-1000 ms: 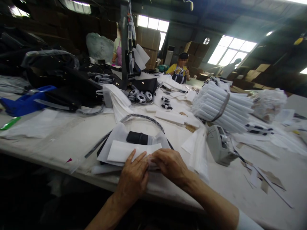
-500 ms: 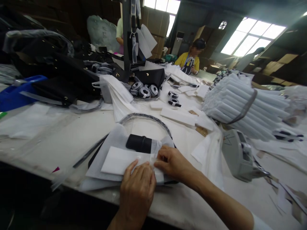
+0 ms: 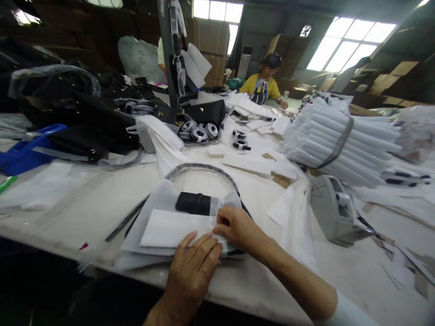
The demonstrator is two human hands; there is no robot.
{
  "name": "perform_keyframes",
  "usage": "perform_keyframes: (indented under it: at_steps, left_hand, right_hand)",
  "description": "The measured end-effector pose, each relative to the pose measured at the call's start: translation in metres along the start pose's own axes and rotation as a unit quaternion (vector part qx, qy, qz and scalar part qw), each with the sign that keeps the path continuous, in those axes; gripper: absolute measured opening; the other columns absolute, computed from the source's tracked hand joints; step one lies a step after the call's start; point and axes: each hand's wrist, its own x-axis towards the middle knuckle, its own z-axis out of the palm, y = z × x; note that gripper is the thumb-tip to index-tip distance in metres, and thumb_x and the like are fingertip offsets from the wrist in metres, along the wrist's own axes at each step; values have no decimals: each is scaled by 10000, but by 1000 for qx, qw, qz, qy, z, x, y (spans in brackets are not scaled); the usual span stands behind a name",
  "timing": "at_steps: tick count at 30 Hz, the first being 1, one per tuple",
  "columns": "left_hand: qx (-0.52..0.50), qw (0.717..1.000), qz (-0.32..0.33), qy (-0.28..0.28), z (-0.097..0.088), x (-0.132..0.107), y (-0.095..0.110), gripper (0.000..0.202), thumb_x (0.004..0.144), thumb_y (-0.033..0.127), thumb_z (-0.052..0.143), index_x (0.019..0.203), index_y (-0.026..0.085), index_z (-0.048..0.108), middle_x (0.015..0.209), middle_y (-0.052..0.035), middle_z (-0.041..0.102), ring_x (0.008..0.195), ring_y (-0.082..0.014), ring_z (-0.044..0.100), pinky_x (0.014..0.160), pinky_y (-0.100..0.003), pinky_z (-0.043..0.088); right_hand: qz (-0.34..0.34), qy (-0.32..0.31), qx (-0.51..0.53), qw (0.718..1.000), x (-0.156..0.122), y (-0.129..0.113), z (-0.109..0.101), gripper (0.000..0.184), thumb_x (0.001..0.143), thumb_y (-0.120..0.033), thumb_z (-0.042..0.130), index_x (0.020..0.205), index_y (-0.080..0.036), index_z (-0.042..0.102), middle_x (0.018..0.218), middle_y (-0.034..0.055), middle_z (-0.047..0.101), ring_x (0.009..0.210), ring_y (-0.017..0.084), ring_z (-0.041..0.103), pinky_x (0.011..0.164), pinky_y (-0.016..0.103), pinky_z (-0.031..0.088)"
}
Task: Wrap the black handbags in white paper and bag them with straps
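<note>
A black handbag lies flat in front of me, mostly under white tissue paper (image 3: 132,242). Its wrapped handle (image 3: 204,167) arches away from me. On the paper rest a black strap tab (image 3: 193,203) and a folded white foam sheet (image 3: 170,228). My left hand (image 3: 192,271) lies on the sheet's near edge, fingers stretched out and holding nothing. My right hand (image 3: 238,228) is closed in a pinch at the sheet's right end, on a strip of clear tape (image 3: 214,209) that crosses the tab's end. Its fingertips are partly hidden.
A grey tape dispenser (image 3: 331,210) stands to the right, before a strapped bundle of white rolls (image 3: 336,133). Black bags (image 3: 98,115) and a blue tray (image 3: 27,149) are at left. Coiled straps (image 3: 200,132) lie beyond the handbag. Across the table sits a person in yellow (image 3: 260,86).
The fingers of my left hand have spread slightly on the foam sheet. My right hand stays pinched at its right end. The person in yellow has stretched a hand out over the table.
</note>
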Motion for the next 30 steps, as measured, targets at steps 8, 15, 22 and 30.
perform_keyframes:
  at_steps: [8, 15, 22, 30]
  left_hand:
    - [12, 1000, -24, -2, 2, 1, 5, 244, 974, 175, 458, 1123, 225, 645, 1040, -11, 739, 1056, -167, 659, 1041, -357, 382]
    - [-4, 1000, -23, 16, 7, -2, 3, 229, 959, 187, 486, 1117, 234, 645, 1042, 0, 734, 1045, -170, 654, 1043, -361, 366]
    - [57, 994, 81, 34, 9, -4, -14, 273, 964, 183, 435, 1134, 216, 646, 1054, -24, 732, 1027, -172, 651, 1052, -363, 329]
    - [113, 976, 185, 21, 10, -1, -32, 290, 975, 281, 409, 1117, 203, 649, 1060, -29, 738, 996, -185, 662, 1038, -359, 317]
  right_hand:
    - [82, 96, -93, 988, 1, -4, -13, 184, 757, -181, 721, 915, -199, 629, 741, -4, 637, 668, 155, 554, 620, 260, 363]
    - [152, 320, 18, 935, -94, 51, -116, 337, 792, -487, 627, 972, -208, 685, 787, 30, 688, 636, 183, 603, 635, 313, 464]
    - [361, 411, 1, 837, -188, 132, -197, 338, 683, -467, 651, 852, -179, 707, 877, 84, 707, 866, 263, 629, 739, 344, 468]
    - [400, 346, 140, 837, -167, 181, -188, 380, 778, -511, 605, 691, -147, 673, 753, 71, 682, 703, 174, 598, 630, 287, 465]
